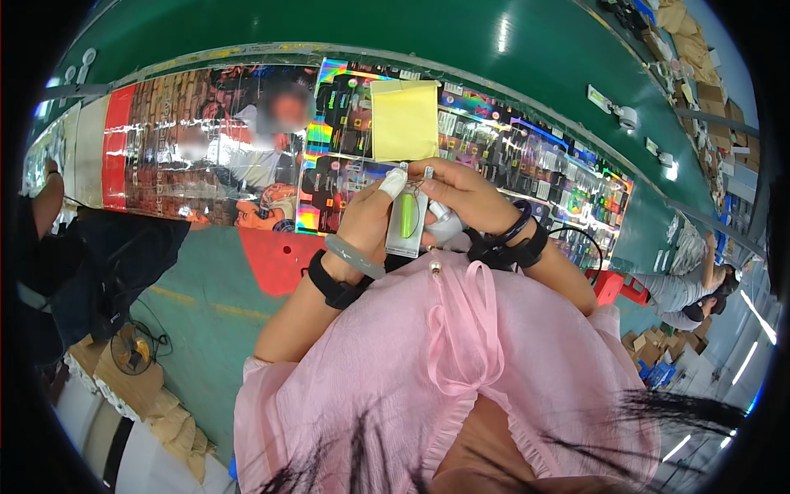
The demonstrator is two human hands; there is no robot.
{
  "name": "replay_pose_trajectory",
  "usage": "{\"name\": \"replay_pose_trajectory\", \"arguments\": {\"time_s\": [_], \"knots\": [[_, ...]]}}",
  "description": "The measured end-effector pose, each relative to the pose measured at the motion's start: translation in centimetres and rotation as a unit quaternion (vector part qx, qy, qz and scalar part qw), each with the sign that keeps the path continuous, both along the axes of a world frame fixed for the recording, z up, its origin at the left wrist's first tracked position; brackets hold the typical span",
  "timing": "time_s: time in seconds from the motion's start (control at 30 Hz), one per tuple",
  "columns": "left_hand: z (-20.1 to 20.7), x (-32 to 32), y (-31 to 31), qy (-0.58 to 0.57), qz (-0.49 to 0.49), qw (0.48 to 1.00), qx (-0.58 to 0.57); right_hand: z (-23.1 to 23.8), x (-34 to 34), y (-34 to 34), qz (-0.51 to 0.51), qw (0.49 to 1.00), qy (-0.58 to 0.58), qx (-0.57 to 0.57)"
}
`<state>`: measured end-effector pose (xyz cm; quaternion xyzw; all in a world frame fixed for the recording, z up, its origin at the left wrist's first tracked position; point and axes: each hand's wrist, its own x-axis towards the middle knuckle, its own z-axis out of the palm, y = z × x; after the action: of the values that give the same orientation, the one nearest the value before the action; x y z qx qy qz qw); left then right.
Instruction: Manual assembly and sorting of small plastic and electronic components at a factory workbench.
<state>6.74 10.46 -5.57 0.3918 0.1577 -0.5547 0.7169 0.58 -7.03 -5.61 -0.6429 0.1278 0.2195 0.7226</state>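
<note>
Two hands meet near the middle of the head view, close to the person's chest, around a slim clear packet [403, 244] with a green cylinder [407, 216] inside or on top of it; which of the two is hard to say. The left hand [366, 217] has its grip closed on the packet's left side, one digit wearing a white fingertip cover [393, 182]. The right hand [469, 194] has its grip closed, thumb against fingers, on a small pale piece [429, 172] at the packet's far end. The packet is by the near edge of the counter [350, 144], nearer than the yellow sheet [405, 123] lying on the printed covering.

Judging by the pose, the step in hand is fine fingerwork at that far end. The next move seems to call for a steady left hand and a light right pinch, with the green cylinder kept from slipping.

Much is hard to make out. The left fingers behind the packet are hidden, and so is part of the rounded white object [445, 224] by the right palm. A thin dark line crosses the packet, perhaps a cord. Whether the pale piece joins the packet cannot be told. At the far left, another person's arm [48, 193] is cut off by the dark rim.
</note>
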Motion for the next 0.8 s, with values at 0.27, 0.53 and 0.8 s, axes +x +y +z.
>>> {"name": "replay_pose_trajectory", "arguments": {"time_s": [0.27,0.53,0.8], "knots": [[-0.7,0.3,0.2,0.041,-0.024,0.999,-0.013,0.6,0.3,-0.2,0.034,0.999,0.009,-0.039],[-1.4,0.8,0.3,0.058,-0.056,0.995,-0.055,-0.4,-0.1,-0.5,0.028,0.999,0.003,-0.023],[-1.5,0.1,1.0,-0.005,-0.067,0.997,-0.036,0.2,-0.5,-0.2,0.037,0.998,-0.025,-0.05]]}}
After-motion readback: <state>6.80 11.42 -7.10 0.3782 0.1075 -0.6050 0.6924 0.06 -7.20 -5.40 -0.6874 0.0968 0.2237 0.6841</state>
